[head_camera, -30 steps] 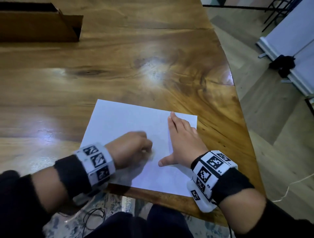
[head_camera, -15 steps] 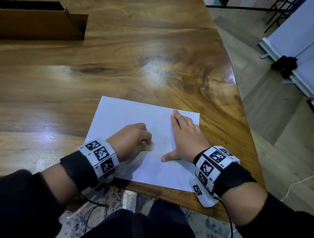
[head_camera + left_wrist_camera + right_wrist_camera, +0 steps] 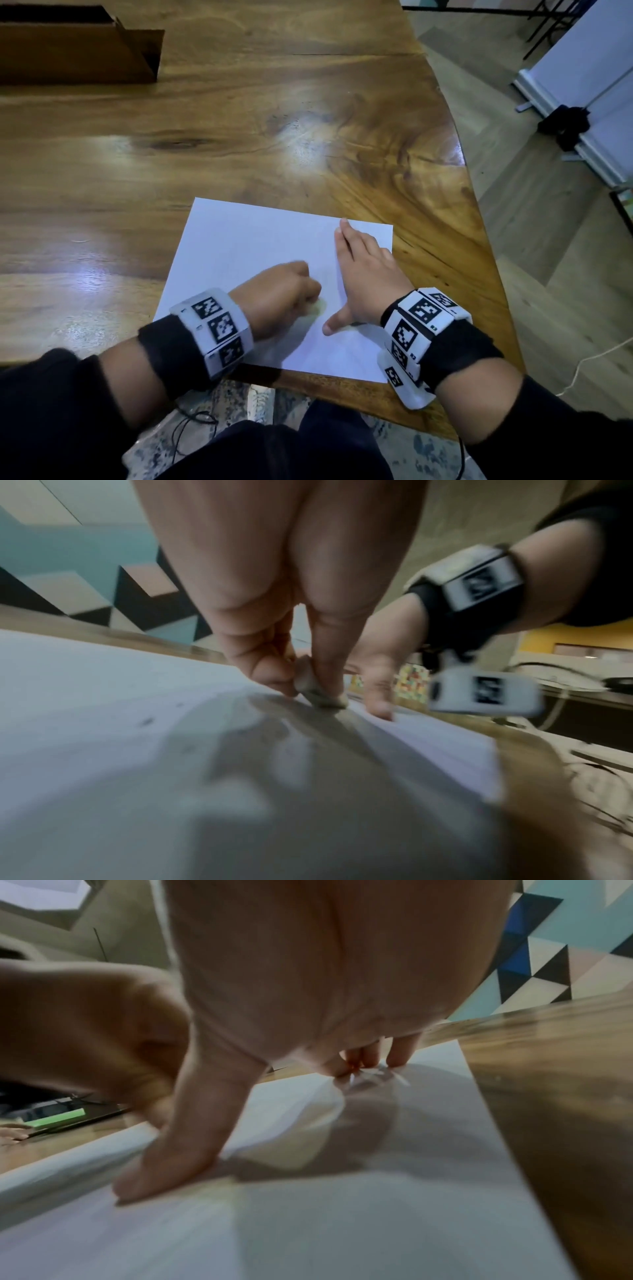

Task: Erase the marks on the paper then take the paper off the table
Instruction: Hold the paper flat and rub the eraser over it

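A white sheet of paper point(image 3: 246, 246) lies near the front edge of the wooden table point(image 3: 239, 120). My left hand point(image 3: 281, 294) pinches a small pale eraser point(image 3: 317, 306) and holds its tip against the sheet near the middle. In the left wrist view the eraser point(image 3: 308, 688) touches the paper point(image 3: 103, 696), with a few faint dark specks to its left. My right hand point(image 3: 363, 274) lies flat on the right part of the sheet, fingers straight, thumb spread toward me. In the right wrist view the thumb point(image 3: 171, 1164) presses on the paper point(image 3: 377, 1218).
An open brown cardboard box point(image 3: 78, 51) stands at the far left of the table. The table's curved right edge point(image 3: 479, 212) runs close to the paper's right side. Beyond it is floor, with a white panel point(image 3: 589, 85) on a stand.
My left hand with the eraser has shifted a little back and forth across the middle of the sheet. The right hand stays flat in the same place on the paper.
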A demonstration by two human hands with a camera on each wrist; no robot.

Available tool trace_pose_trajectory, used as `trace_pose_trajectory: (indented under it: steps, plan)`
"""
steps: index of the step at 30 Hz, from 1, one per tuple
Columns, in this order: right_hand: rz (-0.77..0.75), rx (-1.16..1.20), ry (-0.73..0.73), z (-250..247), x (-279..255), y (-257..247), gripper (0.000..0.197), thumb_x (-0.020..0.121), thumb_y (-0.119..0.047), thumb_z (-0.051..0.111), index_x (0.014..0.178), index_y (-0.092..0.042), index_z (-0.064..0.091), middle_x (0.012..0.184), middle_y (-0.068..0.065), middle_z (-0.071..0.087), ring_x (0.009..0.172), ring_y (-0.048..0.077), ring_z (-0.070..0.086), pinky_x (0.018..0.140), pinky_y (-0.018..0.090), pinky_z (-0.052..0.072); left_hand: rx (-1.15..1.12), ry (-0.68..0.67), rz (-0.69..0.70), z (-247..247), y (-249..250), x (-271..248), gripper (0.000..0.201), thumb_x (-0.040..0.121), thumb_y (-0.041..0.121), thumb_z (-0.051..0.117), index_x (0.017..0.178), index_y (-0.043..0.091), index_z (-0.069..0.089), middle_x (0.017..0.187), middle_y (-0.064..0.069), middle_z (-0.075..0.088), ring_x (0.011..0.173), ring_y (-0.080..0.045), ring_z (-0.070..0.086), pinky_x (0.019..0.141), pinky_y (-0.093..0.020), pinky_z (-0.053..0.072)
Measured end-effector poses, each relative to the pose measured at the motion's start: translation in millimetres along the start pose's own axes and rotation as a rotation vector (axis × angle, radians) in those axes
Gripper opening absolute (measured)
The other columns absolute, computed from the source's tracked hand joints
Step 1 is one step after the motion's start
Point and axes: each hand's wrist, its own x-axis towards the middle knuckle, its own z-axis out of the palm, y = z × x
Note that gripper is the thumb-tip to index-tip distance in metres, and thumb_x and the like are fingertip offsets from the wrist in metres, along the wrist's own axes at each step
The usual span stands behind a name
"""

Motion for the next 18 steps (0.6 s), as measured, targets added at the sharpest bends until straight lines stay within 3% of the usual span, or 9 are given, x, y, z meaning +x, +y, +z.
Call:
trace_pose_trajectory:
  steps: [3,5,7,9,12,14,16,18]
  plan:
    - [-0.001,-0.002,0.003,-1,0,0,0.146,0.055,-0.064,0.079,0.149,-0.005,-0.016,0.156,0.004,-0.025,0.145,0.021,-0.009,0.116,0.036,0.009,-0.04,-0.064,0.066,10,-4,-19,0.017,0.076,0.023,0.049,0.067,0.013,0.059,0.069,-0.005,0.053,0.065,-0.033,0.055,0.058,-0.026,0.035]
    - [-0.002,0.0,0.002,0,1,0,0.146,0.055,-0.064,0.079,0.149,-0.005,-0.016,0.156,0.004,-0.025,0.145,0.021,-0.01,0.116,0.037,0.008,-0.04,-0.08,0.063,3,0,-15,0.017,0.077,0.018,0.051,0.079,0.007,0.064,0.076,-0.007,0.054,0.071,-0.033,0.058,0.059,-0.022,0.036]
    - [-0.002,0.002,0.002,0,1,0,0.147,0.054,-0.064,0.08,0.149,-0.005,-0.016,0.157,0.005,-0.025,0.145,0.022,-0.01,0.116,0.037,0.008,-0.163,-0.01,-0.018,-2,-1,3,0.013,0.08,0.01,0.054,0.088,0.004,0.063,0.085,-0.009,0.055,0.08,-0.034,0.057,0.066,-0.024,0.041]
    - [-0.004,0.002,0.01,1,1,0,0.147,0.053,-0.064,0.079,0.149,-0.005,-0.015,0.157,0.004,-0.023,0.145,0.022,-0.009,0.116,0.037,0.009,-0.172,0.067,-0.047,-6,4,12,0.012,0.079,0.011,0.055,0.088,0.009,0.064,0.093,-0.012,0.055,0.084,-0.031,0.056,0.074,-0.031,0.045]
    - [-0.007,-0.001,0.011,1,1,1,0.147,0.053,-0.065,0.079,0.149,-0.005,-0.016,0.157,0.004,-0.023,0.145,0.021,-0.008,0.116,0.037,0.009,-0.092,-0.051,-0.019,8,-1,1,0.016,0.081,0.015,0.05,0.082,0.002,0.06,0.075,-0.001,0.05,0.073,-0.03,0.055,0.066,-0.029,0.043]
    - [-0.007,-0.004,0.016,1,1,2,0.147,0.054,-0.066,0.078,0.149,-0.005,-0.016,0.157,0.004,-0.024,0.145,0.021,-0.008,0.116,0.037,0.009,0.044,-0.078,-0.012,12,-7,-18,0.017,0.08,0.006,0.051,0.086,-0.009,0.054,0.065,0.003,0.048,0.062,-0.023,0.054,0.061,-0.024,0.04]
    - [-0.013,-0.005,0.017,1,0,2,0.147,0.054,-0.066,0.078,0.149,-0.005,-0.016,0.157,0.004,-0.024,0.145,0.022,-0.008,0.116,0.037,0.009,-0.102,-0.134,-0.008,10,-3,-17,0.016,0.077,0.013,0.053,0.08,-0.001,0.06,0.073,-0.004,0.053,0.068,-0.022,0.057,0.064,-0.026,0.044]
    - [-0.015,-0.001,0.012,1,0,2,0.146,0.054,-0.065,0.078,0.149,-0.005,-0.016,0.157,0.005,-0.024,0.145,0.022,-0.009,0.117,0.037,0.008,-0.167,-0.091,-0.003,-5,6,-5,0.018,0.076,0.022,0.052,0.078,0.009,0.065,0.082,-0.01,0.054,0.076,-0.029,0.057,0.068,-0.031,0.045]
